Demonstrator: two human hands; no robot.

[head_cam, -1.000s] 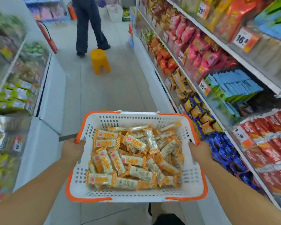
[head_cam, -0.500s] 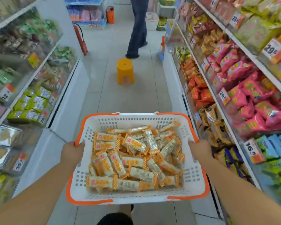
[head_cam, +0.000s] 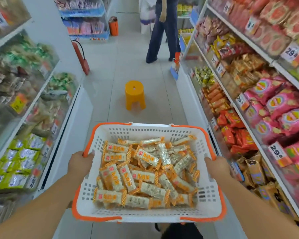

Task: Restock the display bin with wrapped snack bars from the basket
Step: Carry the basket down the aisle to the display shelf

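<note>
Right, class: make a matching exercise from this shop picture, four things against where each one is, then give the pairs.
Things:
1. snack bars
2. stool
3. fire extinguisher
4. pink packets

Places:
A. leaning at the end of the left shelves
B. on the right shelves
C. piled in the basket
D. on the aisle floor ahead

Pairs: 1-C, 2-D, 3-A, 4-B
</note>
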